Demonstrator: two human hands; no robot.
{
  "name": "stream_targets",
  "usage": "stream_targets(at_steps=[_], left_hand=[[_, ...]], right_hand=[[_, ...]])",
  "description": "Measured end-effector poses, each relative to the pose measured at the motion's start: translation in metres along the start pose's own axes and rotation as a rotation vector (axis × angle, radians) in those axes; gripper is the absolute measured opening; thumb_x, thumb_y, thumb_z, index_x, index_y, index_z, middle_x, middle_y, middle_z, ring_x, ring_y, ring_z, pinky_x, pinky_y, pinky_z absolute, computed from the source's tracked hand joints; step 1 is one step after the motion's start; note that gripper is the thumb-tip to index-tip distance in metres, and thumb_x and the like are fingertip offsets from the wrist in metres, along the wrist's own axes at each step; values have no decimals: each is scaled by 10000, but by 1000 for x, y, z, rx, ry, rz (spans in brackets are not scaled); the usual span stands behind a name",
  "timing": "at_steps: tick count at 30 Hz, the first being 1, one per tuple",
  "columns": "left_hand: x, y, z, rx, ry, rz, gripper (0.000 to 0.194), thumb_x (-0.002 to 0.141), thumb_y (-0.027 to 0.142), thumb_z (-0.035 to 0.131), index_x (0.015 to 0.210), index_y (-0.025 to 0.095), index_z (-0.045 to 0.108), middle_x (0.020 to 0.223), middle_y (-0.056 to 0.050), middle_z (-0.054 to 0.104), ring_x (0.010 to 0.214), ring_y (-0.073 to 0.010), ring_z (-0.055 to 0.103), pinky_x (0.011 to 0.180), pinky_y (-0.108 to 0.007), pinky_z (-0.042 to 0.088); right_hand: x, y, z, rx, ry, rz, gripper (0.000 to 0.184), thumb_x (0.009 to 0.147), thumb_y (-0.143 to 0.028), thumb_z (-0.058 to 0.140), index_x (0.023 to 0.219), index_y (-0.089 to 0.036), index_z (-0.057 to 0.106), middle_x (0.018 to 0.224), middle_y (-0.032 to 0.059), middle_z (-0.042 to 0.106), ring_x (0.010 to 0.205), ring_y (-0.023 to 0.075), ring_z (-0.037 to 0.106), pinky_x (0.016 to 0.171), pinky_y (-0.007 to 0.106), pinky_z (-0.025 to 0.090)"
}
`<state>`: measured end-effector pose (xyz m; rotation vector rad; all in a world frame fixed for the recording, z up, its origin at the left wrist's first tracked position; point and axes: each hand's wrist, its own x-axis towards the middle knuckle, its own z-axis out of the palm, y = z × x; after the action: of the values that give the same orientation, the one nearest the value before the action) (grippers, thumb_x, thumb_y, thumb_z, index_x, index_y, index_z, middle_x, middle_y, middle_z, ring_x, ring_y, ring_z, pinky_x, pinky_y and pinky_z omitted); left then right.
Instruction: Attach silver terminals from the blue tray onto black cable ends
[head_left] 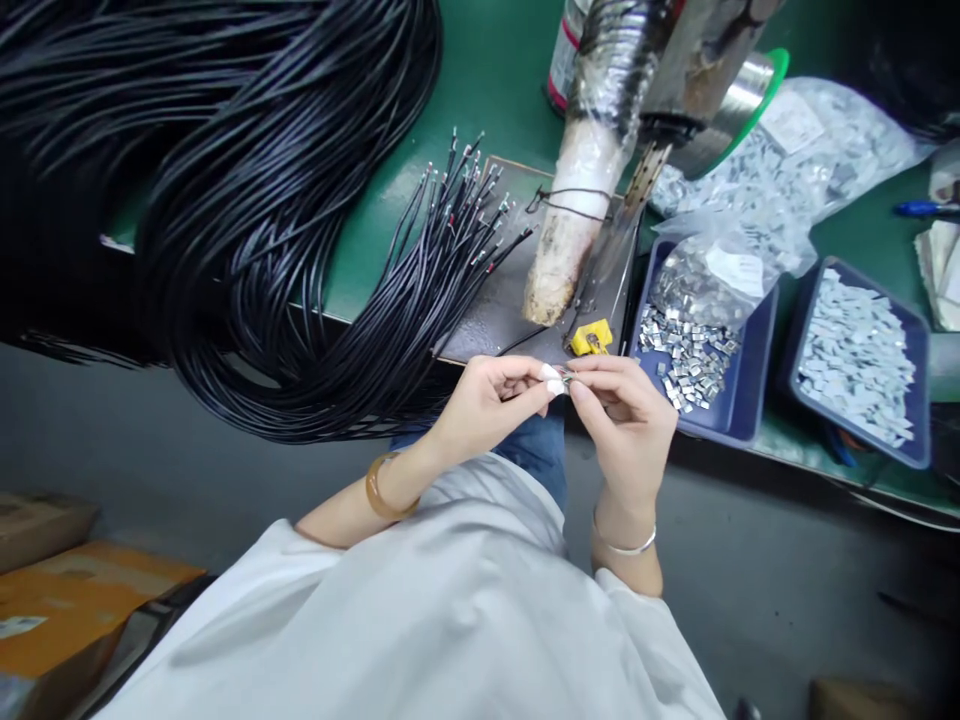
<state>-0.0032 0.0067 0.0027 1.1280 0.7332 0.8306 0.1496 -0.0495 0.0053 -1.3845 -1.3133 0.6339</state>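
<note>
My left hand [499, 400] and my right hand [626, 420] meet at the fingertips over the table's front edge. Both are closed in a pinch around something tiny with a metallic glint, too small to name. White coverings wrap the left thumb and fingertip. Just beyond the fingers lies a yellow block [591, 338] with a dark metal part on it. Left of my hands, a bundle of black cables [420, 290] fans out, its stripped ends resting on a grey board [480, 335]. A blue tray [754, 375] of small metal connector shells [694, 365] stands beside my right hand.
A plastic-wrapped tube [574, 215] slants down over the board, beside a spool of solder wire [739, 110]. Farther right, a second blue tray [919, 400] holds pale small pieces [855, 350]. Bags of parts [847, 150] lie behind. Thick cable coils [247, 150] cover the left side.
</note>
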Motion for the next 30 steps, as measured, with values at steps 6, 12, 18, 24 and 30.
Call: stream_targets(at_steps=[6,12,18,24,30], left_hand=[[0,1,-2,322,-26,244,150,891,202,659,798,107,728,663,-19,676,576,-83,558,573,-193,443],[-2,-10,-4,783,-13,579,196,956,189,568,874,126,735,749,-64,716,686,-140,607,694,-266,463],[-1,4,-9,154,-65,133,291,945,335,616,761,121,688,591,-12,641,512,-79,538,534,-201,429],[9,9,-11,-108,-13,-83,182,760,281,782,798,105,756,581,15,601,518,-56,467,507,-185,383],[13,11,-9,-63,-4,-97,67,704,163,736,675,116,699,493,72,413,482,-34,299,471,-178,248]], right_hand=[[1,3,-9,20,-65,39,87,878,-177,701,913,-245,743,1001,25,719,910,140,714,740,259,627],[1,-2,-13,-209,-62,-69,118,859,-122,698,898,-229,728,1010,28,727,951,154,718,841,306,620],[-2,0,-2,-68,32,-51,82,864,-138,698,861,-220,709,996,28,721,905,164,735,770,308,639],[-5,-8,6,-283,211,-391,211,919,-94,605,1055,-238,675,1016,37,761,952,186,738,822,371,628],[-3,-1,12,-277,181,-411,206,858,-63,678,980,-228,663,992,29,769,901,164,745,796,326,623]])
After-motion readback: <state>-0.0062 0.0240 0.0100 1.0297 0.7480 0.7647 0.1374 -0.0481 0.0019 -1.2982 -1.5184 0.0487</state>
